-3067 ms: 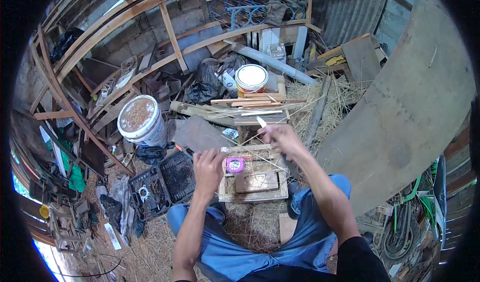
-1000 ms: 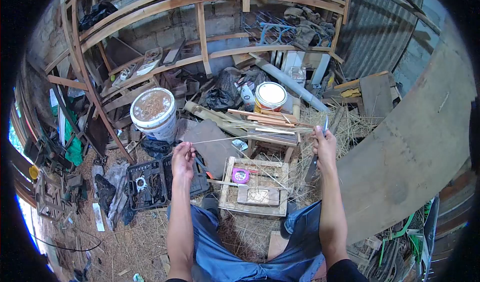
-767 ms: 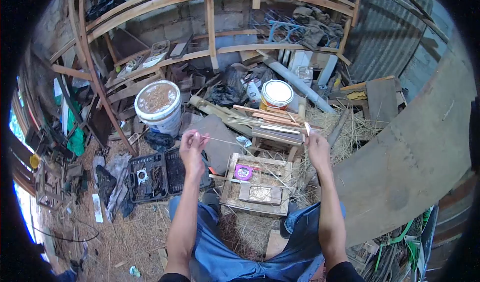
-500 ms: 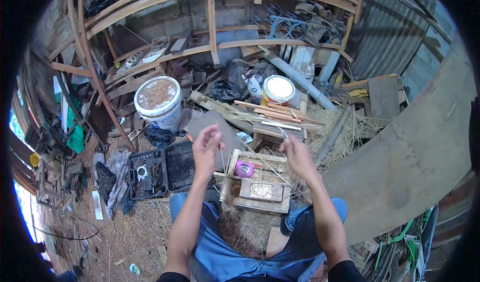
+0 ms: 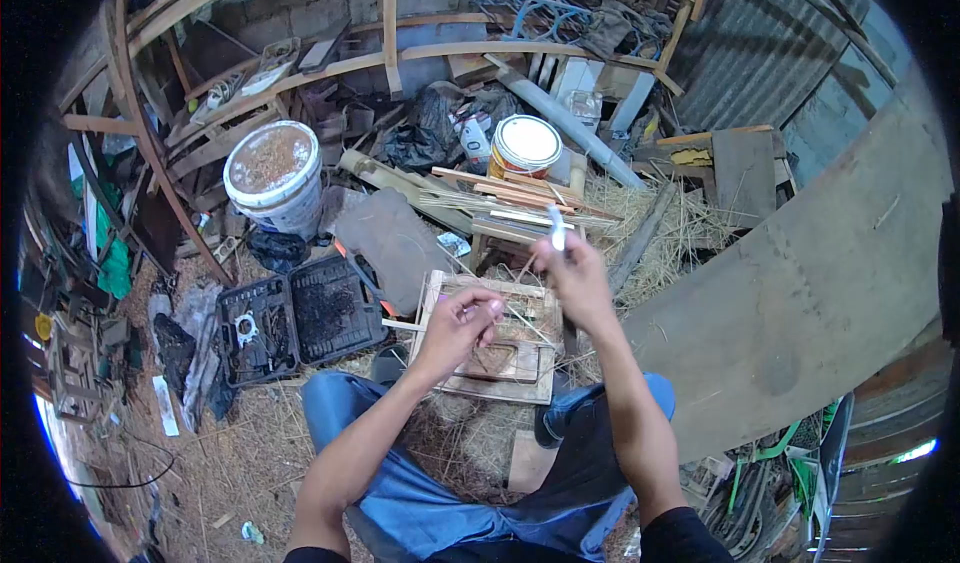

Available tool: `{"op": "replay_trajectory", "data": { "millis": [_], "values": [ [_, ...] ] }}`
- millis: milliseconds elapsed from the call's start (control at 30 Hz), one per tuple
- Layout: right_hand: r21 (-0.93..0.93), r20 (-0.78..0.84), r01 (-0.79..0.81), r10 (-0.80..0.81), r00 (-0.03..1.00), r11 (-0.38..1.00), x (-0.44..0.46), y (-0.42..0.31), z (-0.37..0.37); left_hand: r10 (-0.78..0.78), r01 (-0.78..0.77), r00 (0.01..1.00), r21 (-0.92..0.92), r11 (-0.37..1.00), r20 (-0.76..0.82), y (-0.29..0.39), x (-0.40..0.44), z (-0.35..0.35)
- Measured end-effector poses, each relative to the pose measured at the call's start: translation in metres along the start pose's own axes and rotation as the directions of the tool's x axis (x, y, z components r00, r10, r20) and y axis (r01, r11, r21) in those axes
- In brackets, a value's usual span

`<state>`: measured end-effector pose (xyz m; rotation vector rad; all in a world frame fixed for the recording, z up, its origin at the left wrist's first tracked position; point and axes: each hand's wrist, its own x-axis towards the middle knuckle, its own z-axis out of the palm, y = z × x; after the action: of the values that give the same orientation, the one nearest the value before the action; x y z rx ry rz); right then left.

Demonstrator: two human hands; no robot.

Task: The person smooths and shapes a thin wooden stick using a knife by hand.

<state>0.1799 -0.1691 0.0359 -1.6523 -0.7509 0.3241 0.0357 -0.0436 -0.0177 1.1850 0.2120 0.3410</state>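
Observation:
My right hand (image 5: 580,281) grips a knife with a shiny, motion-blurred blade (image 5: 557,228) that points up and away from me. My left hand (image 5: 462,331) is closed in a pinch over a wooden box (image 5: 535,391) between my knees. A thin strip seems to be in its fingers, though it barely shows against the box. Pale slivers (image 5: 528,325) lie across the box top, near the left fingertips. On the box's near side is a wooden block (image 5: 515,361), partly behind my left hand.
An open black tool case (image 5: 335,313) and a filled white bucket (image 5: 272,168) stand to the left. Beyond the box are stacked wooden strips (image 5: 510,191) and a lidded tub (image 5: 527,145). A large board (image 5: 770,323) leans at right. Straw and shavings cover the floor.
My left hand has moved right and down, over the box, hiding the purple tape measure. My right hand with the knife has risen slightly. The whole view has shifted a little.

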Motion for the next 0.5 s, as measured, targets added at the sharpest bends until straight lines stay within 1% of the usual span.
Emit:
{"op": "replay_trajectory", "data": {
  "millis": [33, 67, 100, 133, 167, 200, 233, 267, 300, 333, 400, 433, 467, 500],
  "values": [
    [-0.008, 0.005, -0.002, 0.002, 1.0, 1.0, 0.001, 0.001, -0.008, -0.067, 0.065, 0.997, 0.066, 0.996, 0.026, 0.001, -0.004, 0.003],
    [0.049, -0.026, -0.032, 0.034, 0.999, 0.998, 0.003, 0.002, -0.016, -0.135, 0.127, 0.99, 0.133, 0.983, 0.048, 0.001, -0.006, 0.005],
    [0.109, -0.052, -0.059, 0.065, 0.997, 0.992, 0.005, -0.002, -0.02, -0.13, 0.124, 0.991, 0.126, 0.984, 0.044, 0.001, -0.006, 0.006],
    [0.06, -0.015, -0.054, 0.055, 0.998, 0.997, 0.002, -0.006, -0.022, -0.096, 0.094, 0.995, 0.149, 0.984, 0.007, 0.0, -0.006, 0.006],
    [0.057, -0.009, -0.053, 0.053, 0.999, 0.997, -0.002, -0.01, -0.019, -0.063, 0.067, 0.998, 0.174, 0.982, -0.029, 0.001, -0.006, 0.006],
    [0.055, 0.093, -0.159, 0.153, 0.984, 0.986, -0.007, -0.013, -0.011, -0.037, 0.05, 0.997, 0.19, 0.98, -0.069, 0.002, -0.004, 0.006],
    [0.043, 0.191, -0.264, 0.251, 0.949, 0.964, -0.013, -0.017, -0.003, -0.038, 0.051, 0.997, 0.191, 0.98, -0.073, 0.002, -0.004, 0.006],
    [0.086, 0.347, -0.344, 0.295, 0.89, 0.935, -0.02, -0.024, 0.004, 0.031, -0.013, 0.996, 0.214, 0.977, -0.082, 0.002, -0.005, 0.006],
    [0.122, 0.42, -0.326, 0.249, 0.873, 0.938, -0.021, -0.017, 0.013, 0.1, -0.076, 0.991, 0.238, 0.968, -0.089, 0.001, -0.006, 0.007],
    [0.131, 0.428, -0.357, 0.271, 0.862, 0.925, -0.021, -0.012, 0.019, 0.094, -0.07, 0.992, 0.24, 0.968, -0.088, 0.001, -0.008, 0.008],
    [0.165, 0.422, -0.397, 0.299, 0.856, 0.903, -0.02, -0.015, 0.017, 0.147, -0.127, 0.987, 0.26, 0.957, -0.06, 0.0, -0.015, 0.012],
    [0.185, 0.41, -0.408, 0.307, 0.859, 0.894, -0.017, -0.021, 0.011, 0.136, -0.118, 0.989, 0.259, 0.959, -0.054, -0.001, -0.017, 0.012],
    [0.215, 0.419, -0.468, 0.352, 0.837, 0.857, -0.011, -0.018, 0.003, 0.122, -0.102, 0.991, 0.257, 0.961, -0.061, -0.002, -0.017, 0.012],
    [0.229, 0.431, -0.441, 0.316, 0.845, 0.868, -0.01, -0.018, -0.003, 0.111, -0.089, 0.991, 0.255, 0.963, -0.071, -0.002, -0.018, 0.012]
  ]
}}
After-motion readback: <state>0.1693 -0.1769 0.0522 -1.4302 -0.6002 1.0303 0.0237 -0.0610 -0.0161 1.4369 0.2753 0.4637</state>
